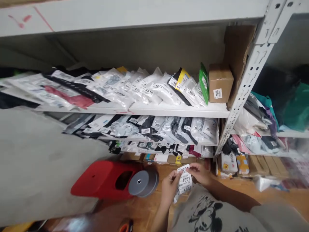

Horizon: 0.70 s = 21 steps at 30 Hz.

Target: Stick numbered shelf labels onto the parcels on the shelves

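A strip of white printed labels (185,182) hangs in front of my body, with the numbers 4002 and 4003 legible. My left hand (169,187) pinches its left edge near the top. At the top right corner, my right hand (196,172) grips the strip between thumb and fingers. Both hands are closed on the paper, and the lower end of the strip curls beside my shirt. Part of the top label is covered by fingertips.
White shelves (169,111) ahead hold rows of numbered plastic parcels (165,91). A cardboard box (220,82) marked 1014 stands by the perforated post (249,75). Below left are a red plastic object (103,178) and a grey round stool-like thing (141,183) on the wooden floor.
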### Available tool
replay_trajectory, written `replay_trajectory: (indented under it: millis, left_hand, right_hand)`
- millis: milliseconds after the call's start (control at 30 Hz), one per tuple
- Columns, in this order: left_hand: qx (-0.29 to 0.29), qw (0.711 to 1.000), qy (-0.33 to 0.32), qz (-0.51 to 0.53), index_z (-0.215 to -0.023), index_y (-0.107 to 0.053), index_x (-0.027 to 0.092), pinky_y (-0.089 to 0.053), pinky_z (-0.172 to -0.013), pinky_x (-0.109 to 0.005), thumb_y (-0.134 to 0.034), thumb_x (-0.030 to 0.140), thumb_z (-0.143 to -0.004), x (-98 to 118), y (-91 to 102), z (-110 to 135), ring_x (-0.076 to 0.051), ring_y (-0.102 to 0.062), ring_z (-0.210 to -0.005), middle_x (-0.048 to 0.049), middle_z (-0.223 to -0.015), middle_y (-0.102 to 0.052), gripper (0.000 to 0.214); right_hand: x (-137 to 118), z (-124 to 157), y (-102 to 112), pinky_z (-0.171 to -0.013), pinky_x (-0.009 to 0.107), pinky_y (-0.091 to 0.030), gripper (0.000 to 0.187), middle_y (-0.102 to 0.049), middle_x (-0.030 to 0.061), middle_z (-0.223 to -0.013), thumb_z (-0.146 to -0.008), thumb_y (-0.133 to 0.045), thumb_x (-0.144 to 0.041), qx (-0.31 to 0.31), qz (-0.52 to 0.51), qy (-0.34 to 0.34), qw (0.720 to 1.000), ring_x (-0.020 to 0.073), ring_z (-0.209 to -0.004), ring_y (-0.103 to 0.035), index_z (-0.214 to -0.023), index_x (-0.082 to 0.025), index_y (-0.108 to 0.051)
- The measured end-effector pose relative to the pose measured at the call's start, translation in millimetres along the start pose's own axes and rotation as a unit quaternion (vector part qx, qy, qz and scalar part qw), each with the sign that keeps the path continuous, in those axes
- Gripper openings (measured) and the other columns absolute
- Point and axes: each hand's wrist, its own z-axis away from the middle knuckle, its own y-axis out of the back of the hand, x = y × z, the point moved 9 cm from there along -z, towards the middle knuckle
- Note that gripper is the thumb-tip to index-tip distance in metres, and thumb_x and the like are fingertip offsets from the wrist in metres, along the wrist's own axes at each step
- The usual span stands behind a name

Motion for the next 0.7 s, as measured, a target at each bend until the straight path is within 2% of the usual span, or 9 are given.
replay_trajectory:
  millis: [100, 233, 333, 400, 467, 567, 633, 700]
  left_hand:
    - [-0.035, 0.999, -0.003, -0.017, -0.054, -0.052, 0.019, -0.033, -0.052, -0.023, -0.064, 0.078, -0.062, -14.5, 8.7, 1.7, -0.012, -0.036, -0.053, 0.0037, -0.051, -0.042, 0.060]
    - [-0.049, 0.999, 0.016, 0.012, -0.053, -0.047, 0.021, -0.036, -0.052, -0.024, -0.062, 0.079, -0.063, -45.4, 13.9, 7.6, -0.012, -0.038, -0.053, 0.0036, -0.051, -0.042, 0.061]
    - [-0.066, 0.997, 0.024, 0.035, -0.057, -0.053, 0.020, -0.040, -0.054, -0.024, -0.062, 0.077, -0.065, -67.3, 8.6, 10.9, -0.014, -0.045, -0.054, 0.0019, -0.054, -0.050, 0.058]
    - [-0.072, 0.996, 0.027, 0.038, -0.069, -0.063, 0.019, -0.044, -0.058, -0.026, -0.064, 0.073, -0.066, -78.7, 4.5, 10.3, -0.016, -0.052, -0.059, -0.0004, -0.062, -0.060, 0.054]
    - [-0.064, 0.997, 0.032, 0.034, -0.075, -0.066, 0.019, -0.047, -0.063, -0.027, -0.062, 0.072, -0.069, -89.7, 2.7, 6.1, -0.017, -0.057, -0.065, -0.0019, -0.067, -0.063, 0.053]
    - [-0.043, 0.998, 0.047, 0.019, -0.066, -0.061, 0.020, -0.047, -0.065, -0.028, -0.056, 0.073, -0.072, -113.2, 0.1, -5.9, -0.018, -0.058, -0.067, -0.0019, -0.065, -0.061, 0.053]
    - [-0.039, 0.997, 0.068, 0.006, -0.063, -0.059, 0.021, -0.045, -0.061, -0.029, -0.055, 0.074, -0.071, -137.3, -6.3, -17.0, -0.018, -0.057, -0.063, -0.0016, -0.062, -0.060, 0.054]
    - [-0.056, 0.994, 0.099, -0.005, -0.062, -0.060, 0.020, -0.041, -0.053, -0.029, -0.058, 0.074, -0.069, -166.9, -18.5, -31.5, -0.017, -0.054, -0.054, -0.0011, -0.057, -0.058, 0.055]
  right_hand:
    - [17.7, 13.5, -15.7, -0.057, 0.025, -0.042, 0.051, -0.061, -0.0025, -0.058, -0.053, -0.083, -0.065, 0.038, -0.022, -0.013, 0.999, 0.0132, -0.057, -0.053, -0.067, -0.018, -0.070]
    - [44.7, 32.4, -37.0, -0.056, 0.025, -0.042, 0.056, -0.060, -0.0029, -0.056, -0.051, -0.081, -0.070, 0.101, -0.064, -0.023, 0.993, 0.0124, -0.054, -0.051, -0.062, -0.018, -0.066]
    - [60.3, 48.2, -27.8, -0.055, 0.027, -0.044, 0.058, -0.060, -0.0022, -0.056, -0.052, -0.080, -0.072, 0.183, -0.095, -0.019, 0.978, 0.0130, -0.053, -0.051, -0.064, -0.018, -0.064]
    - [60.3, 61.4, 1.5, -0.054, 0.026, -0.043, 0.059, -0.061, -0.0026, -0.058, -0.053, -0.078, -0.073, 0.262, -0.114, -0.006, 0.958, 0.0125, -0.053, -0.051, -0.070, -0.019, -0.063]
    - [48.7, 76.7, 45.9, -0.052, 0.024, -0.041, 0.061, -0.061, -0.0041, -0.061, -0.054, -0.078, -0.073, 0.345, -0.127, 0.016, 0.930, 0.0112, -0.053, -0.050, -0.078, -0.019, -0.063]
    - [17.9, 96.8, 119.1, -0.049, 0.021, -0.037, 0.062, -0.057, -0.0078, -0.059, -0.048, -0.083, -0.068, 0.427, -0.143, 0.052, 0.891, 0.0090, -0.050, -0.047, -0.079, -0.022, -0.057]
    - [0.9, 105.0, 159.9, -0.045, 0.022, -0.032, 0.057, -0.049, -0.0106, -0.051, -0.049, -0.086, -0.061, 0.437, -0.155, 0.065, 0.884, 0.0075, -0.044, -0.041, -0.072, -0.023, -0.051]
    - [-6.4, 105.8, 187.2, -0.040, 0.024, -0.024, 0.052, -0.038, -0.0121, -0.044, -0.053, -0.088, -0.054, 0.394, -0.179, 0.079, 0.898, 0.0069, -0.036, -0.030, -0.067, -0.024, -0.048]
